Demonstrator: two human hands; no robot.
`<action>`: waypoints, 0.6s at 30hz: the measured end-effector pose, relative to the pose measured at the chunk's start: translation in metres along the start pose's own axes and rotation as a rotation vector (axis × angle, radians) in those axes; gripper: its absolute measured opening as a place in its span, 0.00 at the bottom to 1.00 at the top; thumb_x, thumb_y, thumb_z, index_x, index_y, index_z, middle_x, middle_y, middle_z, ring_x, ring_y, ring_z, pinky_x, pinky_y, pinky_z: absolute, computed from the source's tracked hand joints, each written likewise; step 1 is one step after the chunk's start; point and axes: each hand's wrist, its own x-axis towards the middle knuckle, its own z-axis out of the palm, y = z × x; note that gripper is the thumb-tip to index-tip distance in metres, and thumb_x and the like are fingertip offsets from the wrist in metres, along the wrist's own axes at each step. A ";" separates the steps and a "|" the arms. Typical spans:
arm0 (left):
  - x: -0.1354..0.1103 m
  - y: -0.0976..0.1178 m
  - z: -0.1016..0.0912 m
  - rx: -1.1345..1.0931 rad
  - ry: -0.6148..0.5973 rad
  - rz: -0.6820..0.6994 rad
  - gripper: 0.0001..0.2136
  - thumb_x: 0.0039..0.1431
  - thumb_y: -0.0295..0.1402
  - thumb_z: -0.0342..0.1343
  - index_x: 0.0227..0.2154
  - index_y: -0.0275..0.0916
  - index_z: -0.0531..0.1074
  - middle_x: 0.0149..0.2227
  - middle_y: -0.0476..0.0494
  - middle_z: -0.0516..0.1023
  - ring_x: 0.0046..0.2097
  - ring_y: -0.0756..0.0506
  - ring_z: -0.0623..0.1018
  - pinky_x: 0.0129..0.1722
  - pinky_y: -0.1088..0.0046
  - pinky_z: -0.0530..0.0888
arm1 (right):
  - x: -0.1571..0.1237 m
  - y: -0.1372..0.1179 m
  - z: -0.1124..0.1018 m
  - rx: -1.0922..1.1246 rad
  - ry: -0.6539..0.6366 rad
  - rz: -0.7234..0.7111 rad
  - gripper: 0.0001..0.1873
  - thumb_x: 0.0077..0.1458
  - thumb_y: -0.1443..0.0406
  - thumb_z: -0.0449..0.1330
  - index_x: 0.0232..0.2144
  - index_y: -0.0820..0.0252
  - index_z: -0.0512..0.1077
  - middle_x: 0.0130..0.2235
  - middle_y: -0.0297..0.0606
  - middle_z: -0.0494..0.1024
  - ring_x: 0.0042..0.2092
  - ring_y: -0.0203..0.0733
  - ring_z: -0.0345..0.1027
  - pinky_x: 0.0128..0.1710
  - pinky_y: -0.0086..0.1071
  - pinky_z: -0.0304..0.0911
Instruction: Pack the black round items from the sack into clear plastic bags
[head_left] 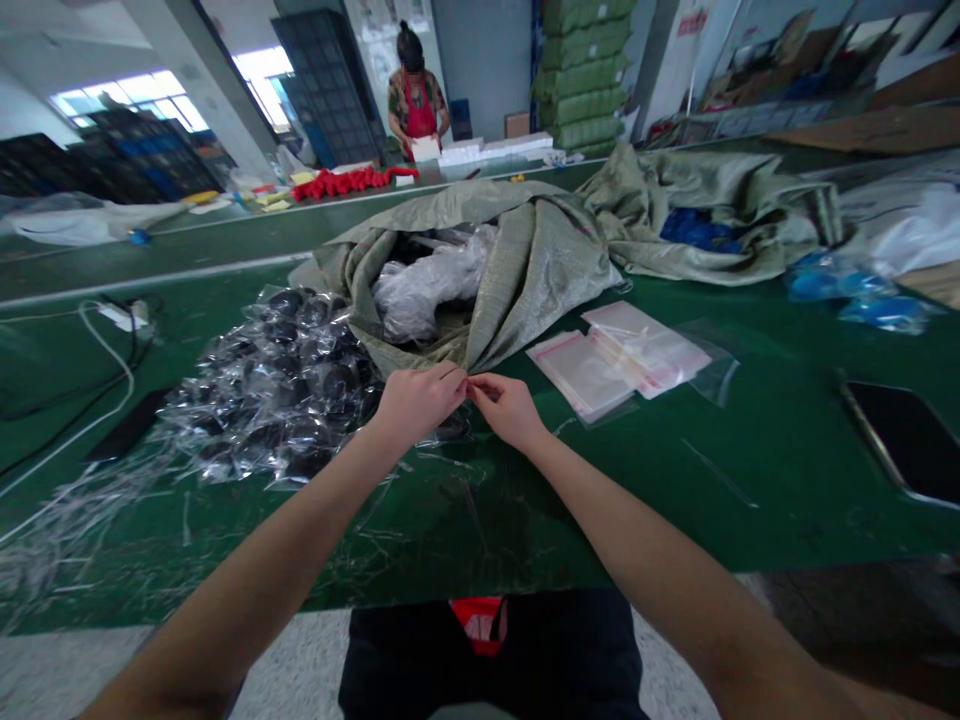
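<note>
My left hand (421,405) and my right hand (511,408) meet in front of the sack, fingertips pinched close together. Whatever sits between the fingers is too small or hidden to make out. Just below my left hand lies a dark item in transparent wrap (452,430), partly covered by the hand. To the left is a heap of black rounded items in transparent bags (285,385). Behind my hands, an open grey-green woven sack (540,260) shows crumpled translucent plastic (435,285) inside. Stacks of flat transparent bags (637,350) lie right of my right hand.
A phone (911,440) lies at the right, near blue wrapped items (862,290). Another woven sack (645,220) holds something blue. Cables and a power strip (124,315) are at left, with plastic strips (97,510) in front. Across the tables stands a person in a red apron (421,115).
</note>
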 end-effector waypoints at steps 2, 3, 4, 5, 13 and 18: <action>0.001 -0.001 0.002 -0.011 0.006 -0.019 0.14 0.65 0.35 0.46 0.34 0.39 0.77 0.34 0.41 0.79 0.30 0.47 0.76 0.25 0.72 0.62 | 0.000 -0.001 0.000 -0.014 -0.003 -0.010 0.09 0.55 0.64 0.58 0.34 0.60 0.78 0.35 0.38 0.82 0.35 0.39 0.75 0.39 0.33 0.70; 0.001 -0.002 0.002 -0.021 0.011 -0.033 0.13 0.65 0.35 0.47 0.34 0.39 0.77 0.35 0.41 0.79 0.30 0.47 0.76 0.25 0.73 0.62 | -0.001 -0.002 0.000 -0.025 -0.008 -0.014 0.08 0.55 0.64 0.58 0.34 0.60 0.78 0.35 0.37 0.82 0.35 0.39 0.75 0.40 0.33 0.70; 0.002 -0.004 0.003 -0.033 0.020 -0.051 0.12 0.64 0.34 0.47 0.34 0.39 0.77 0.35 0.42 0.79 0.31 0.47 0.77 0.25 0.73 0.63 | -0.001 -0.003 -0.001 -0.035 -0.013 -0.015 0.08 0.55 0.65 0.58 0.34 0.59 0.78 0.35 0.37 0.82 0.35 0.39 0.75 0.40 0.33 0.70; 0.002 -0.005 0.003 -0.050 0.033 -0.073 0.12 0.63 0.34 0.48 0.34 0.40 0.77 0.36 0.42 0.80 0.31 0.47 0.77 0.26 0.73 0.63 | -0.001 -0.004 -0.001 -0.040 -0.016 -0.012 0.08 0.55 0.65 0.59 0.34 0.59 0.78 0.34 0.37 0.82 0.35 0.39 0.75 0.40 0.33 0.70; -0.002 -0.013 0.002 -0.178 0.069 -0.007 0.13 0.64 0.38 0.50 0.40 0.42 0.78 0.43 0.46 0.81 0.40 0.47 0.80 0.34 0.74 0.70 | -0.001 0.000 0.000 -0.044 -0.018 -0.011 0.10 0.57 0.64 0.57 0.36 0.61 0.77 0.36 0.40 0.82 0.37 0.40 0.75 0.41 0.33 0.69; -0.003 -0.011 0.007 -0.097 0.025 0.039 0.15 0.66 0.38 0.46 0.40 0.43 0.79 0.43 0.44 0.82 0.39 0.47 0.80 0.31 0.73 0.69 | 0.000 0.002 0.000 -0.092 -0.028 -0.054 0.10 0.57 0.66 0.56 0.36 0.60 0.77 0.37 0.39 0.82 0.37 0.39 0.75 0.42 0.33 0.69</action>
